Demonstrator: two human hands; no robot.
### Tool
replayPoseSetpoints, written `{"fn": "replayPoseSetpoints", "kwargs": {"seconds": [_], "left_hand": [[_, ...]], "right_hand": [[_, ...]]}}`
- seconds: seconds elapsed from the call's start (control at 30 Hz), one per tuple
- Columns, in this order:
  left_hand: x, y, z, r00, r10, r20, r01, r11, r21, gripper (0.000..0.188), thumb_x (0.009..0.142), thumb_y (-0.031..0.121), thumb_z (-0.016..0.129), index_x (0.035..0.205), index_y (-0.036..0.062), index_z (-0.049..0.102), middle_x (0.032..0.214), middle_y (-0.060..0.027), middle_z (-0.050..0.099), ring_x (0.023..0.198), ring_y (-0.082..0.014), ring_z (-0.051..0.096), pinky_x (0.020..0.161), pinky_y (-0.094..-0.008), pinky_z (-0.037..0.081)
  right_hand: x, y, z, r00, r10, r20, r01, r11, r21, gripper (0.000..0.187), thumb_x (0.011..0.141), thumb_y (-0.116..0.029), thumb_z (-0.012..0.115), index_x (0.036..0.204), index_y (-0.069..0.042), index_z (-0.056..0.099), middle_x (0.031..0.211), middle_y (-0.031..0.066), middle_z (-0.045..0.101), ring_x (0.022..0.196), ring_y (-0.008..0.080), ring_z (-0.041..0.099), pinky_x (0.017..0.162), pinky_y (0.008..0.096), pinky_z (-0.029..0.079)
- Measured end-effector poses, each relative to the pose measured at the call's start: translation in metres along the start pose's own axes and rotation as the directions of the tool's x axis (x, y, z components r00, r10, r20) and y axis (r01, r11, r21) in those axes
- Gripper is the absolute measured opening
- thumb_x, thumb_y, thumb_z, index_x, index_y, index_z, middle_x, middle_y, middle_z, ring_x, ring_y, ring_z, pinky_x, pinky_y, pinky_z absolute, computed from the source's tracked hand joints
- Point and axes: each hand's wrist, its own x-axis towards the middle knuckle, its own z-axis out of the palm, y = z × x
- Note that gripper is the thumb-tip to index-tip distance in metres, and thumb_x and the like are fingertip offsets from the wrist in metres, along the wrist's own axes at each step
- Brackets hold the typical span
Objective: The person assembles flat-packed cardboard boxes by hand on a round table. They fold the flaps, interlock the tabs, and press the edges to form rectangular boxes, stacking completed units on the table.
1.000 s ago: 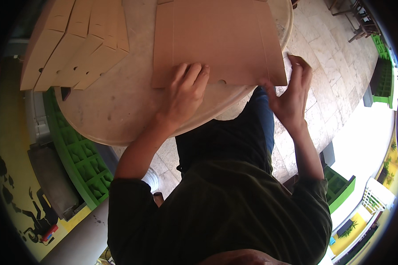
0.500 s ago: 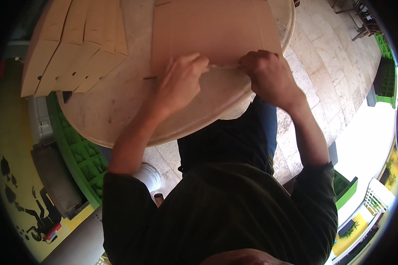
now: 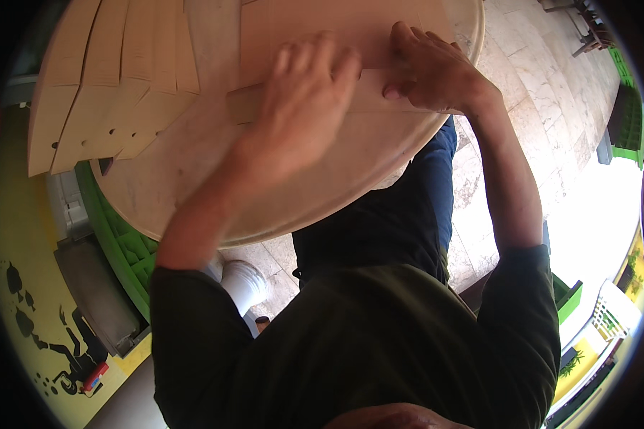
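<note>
A flat brown cardboard sheet (image 3: 365,28), creased like an unfolded box, lies on the round table in front of me. Along its near side a paler strip (image 3: 379,96) shows between my hands, and a small flap (image 3: 243,104) sticks out at its left corner. My left hand (image 3: 304,100), somewhat blurred, lies over the near left part of the cardboard with its fingers stretched forward. At the near right part, my right hand (image 3: 436,75) rests with its fingers spread and the thumb apart. Neither hand holds anything.
Several folded cardboard pieces (image 3: 114,93) overlap at the table's left side. The round table (image 3: 172,193) has a raised rim. Green crates (image 3: 122,229) stand beyond it on the left, and a white pedestal (image 3: 243,286) shows below. Dark chairs (image 3: 587,28) stand far right.
Both hands have let go of the cardboard's near edge and opened, moving forward onto it. The near strip now shows as a paler band, with a flap visible at the left corner.
</note>
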Motion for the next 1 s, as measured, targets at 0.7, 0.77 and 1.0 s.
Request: {"fn": "replayPoseSetpoints", "kwargs": {"seconds": [0.7,0.77,1.0], "left_hand": [[0.009,-0.001,0.067,0.945,0.038,-0.324,-0.09,0.985,-0.149,0.094,0.1,0.061,0.058,0.158,-0.01,0.038,0.165,-0.0287,0.038,0.16,-0.0404,0.027,0.119,-0.08,0.013],[0.008,-0.002,0.067,0.956,0.035,-0.292,-0.078,0.987,-0.138,0.095,0.099,0.062,0.059,0.159,-0.0096,0.037,0.166,-0.0289,0.037,0.16,-0.0407,0.026,0.12,-0.0793,0.013],[0.009,-0.004,0.086,0.949,0.038,-0.312,-0.063,0.996,-0.068,0.103,0.096,0.064,0.062,0.161,-0.0095,0.032,0.167,-0.0274,0.036,0.16,-0.0404,0.026,0.124,-0.0725,0.016]], "right_hand": [[0.043,-0.032,0.048,0.611,-0.235,-0.756,0.281,0.957,-0.071,0.036,0.087,-0.018,0.072,0.123,-0.013,0.068,0.12,0.008,0.064,0.113,0.0297,0.061,0.094,0.0461,0.044],[0.039,-0.034,0.044,0.579,-0.243,-0.778,0.279,0.956,-0.091,0.035,0.089,-0.018,0.07,0.123,-0.013,0.068,0.119,0.0076,0.064,0.112,0.0286,0.061,0.095,0.0457,0.044],[0.042,-0.032,0.063,0.644,-0.215,-0.734,0.263,0.964,-0.051,0.038,0.089,-0.016,0.067,0.127,-0.011,0.066,0.121,0.011,0.063,0.114,0.0301,0.06,0.097,0.0453,0.044]]}}
